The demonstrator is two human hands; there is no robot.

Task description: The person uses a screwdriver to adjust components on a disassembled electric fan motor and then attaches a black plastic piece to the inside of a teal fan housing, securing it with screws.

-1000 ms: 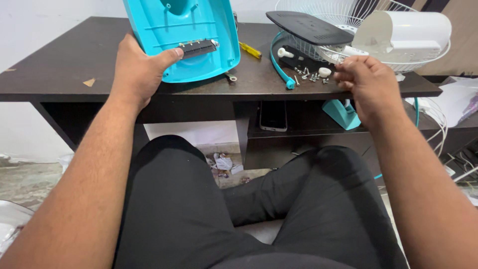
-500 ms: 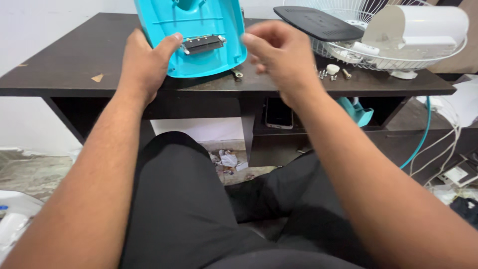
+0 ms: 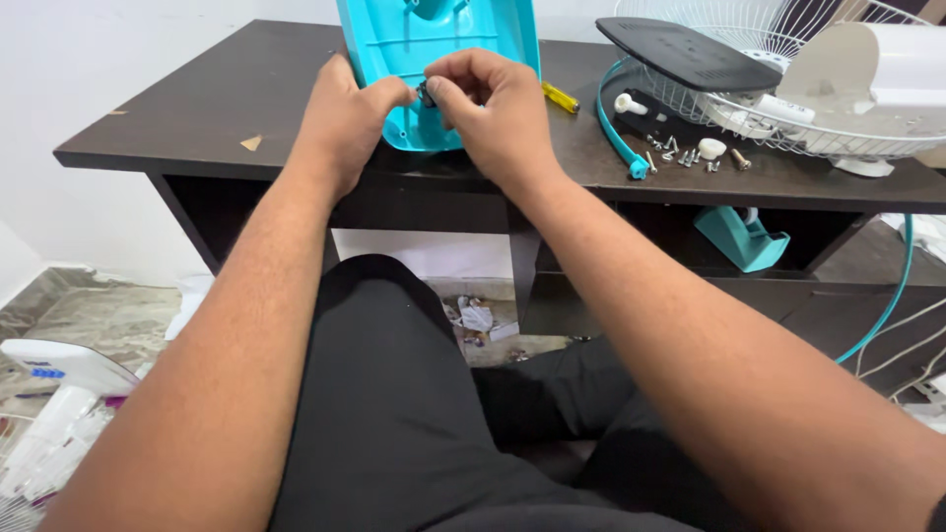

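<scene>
Both hands up at the near edge of the dark tabletop (image 3: 197, 108), meeting over the turquoise plastic housing (image 3: 443, 44), which lies flat there, centre-left. Left hand (image 3: 345, 123) curled, thumb and forefinger pinching a small dark part (image 3: 426, 95) against the housing's near lip. Right hand (image 3: 498, 113) closed in too, fingertips pressed together on the same part from the right side. Off to the right: loose screws (image 3: 680, 153), a yellow-handled screwdriver (image 3: 560, 97), a black flat plate (image 3: 690, 54) resting on a white wire fan guard (image 3: 788, 118). Teal tape dispenser (image 3: 741, 236) on the shelf below.
</scene>
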